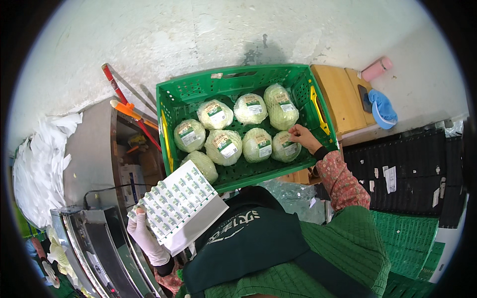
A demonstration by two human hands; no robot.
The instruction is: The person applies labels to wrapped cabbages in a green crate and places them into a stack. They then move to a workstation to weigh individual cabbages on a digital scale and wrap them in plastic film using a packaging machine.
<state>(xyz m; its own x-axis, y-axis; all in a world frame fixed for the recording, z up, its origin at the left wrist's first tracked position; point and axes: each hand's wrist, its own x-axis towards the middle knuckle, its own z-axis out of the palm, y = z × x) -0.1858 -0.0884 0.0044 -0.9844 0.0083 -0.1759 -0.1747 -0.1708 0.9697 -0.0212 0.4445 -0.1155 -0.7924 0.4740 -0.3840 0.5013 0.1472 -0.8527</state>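
Observation:
A green plastic crate (238,178) with yellow handles holds several pale green cabbages in foam nets, most bearing a label, such as the tall one (277,121) at the back right. My bare right hand (305,138) touches the top right part of the front right cabbage (285,151), near its label. In my left hand (143,234), which wears a whitish glove with the thumb tip exposed, is a sheet of small stickers (179,205) on white backing. The sheet partly covers the front left cabbage (203,167), on which no label shows.
Cardboard boxes (331,100) right of the crate carry a phone (364,98), a pink bottle (377,69) and a blue cap (383,108). Red and orange poles (115,83) lean at the left, by a metal cabinet (89,149). Black crates (398,167) and green crates (402,238) are stacked at the right.

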